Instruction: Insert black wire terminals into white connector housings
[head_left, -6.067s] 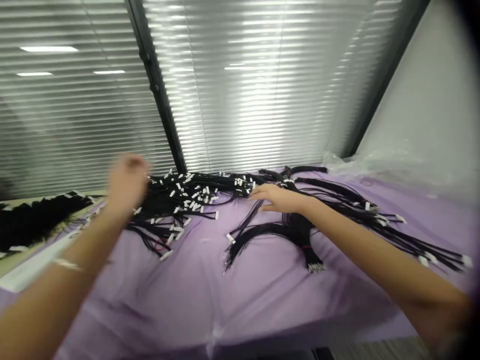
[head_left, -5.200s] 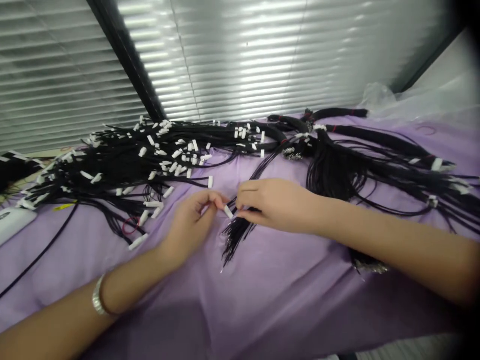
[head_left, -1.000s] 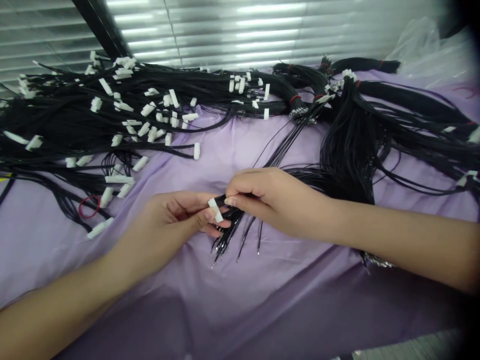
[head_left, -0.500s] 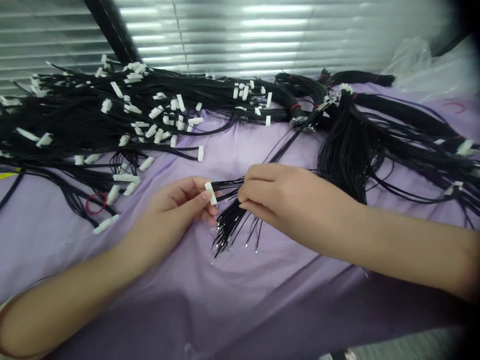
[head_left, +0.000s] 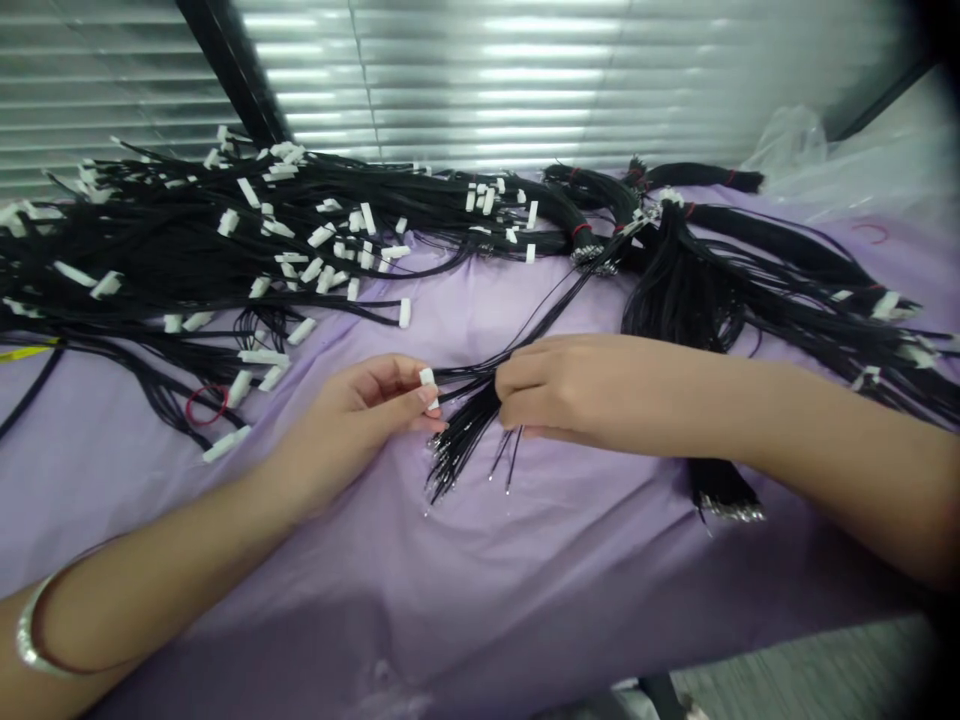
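Between thumb and fingers, my left hand point(head_left: 382, 400) pinches a small white connector housing point(head_left: 429, 388) with black wires leading out of it to the right. My right hand point(head_left: 551, 385) is closed at a bundle of black wires point(head_left: 466, 425); its fingertips are partly hidden, and I cannot tell which wire they grip. The bundle's loose ends carry shiny metal terminals point(head_left: 442, 470) and fan out on the purple cloth below the hands. From the bundle, more wires run up and right toward the back.
A large heap of black cables with white connectors point(head_left: 322, 235) covers the back left. Tied wire bundles point(head_left: 780, 240) lie at the back right, and another bundle's metal ends point(head_left: 731, 508) show below my right forearm. A red ring point(head_left: 207, 404) lies at left on the purple cloth point(head_left: 337, 590).
My right hand has shifted slightly right along the wires, and its fingers have changed position. The left hand still pinches the connector. The camera view has moved a little.
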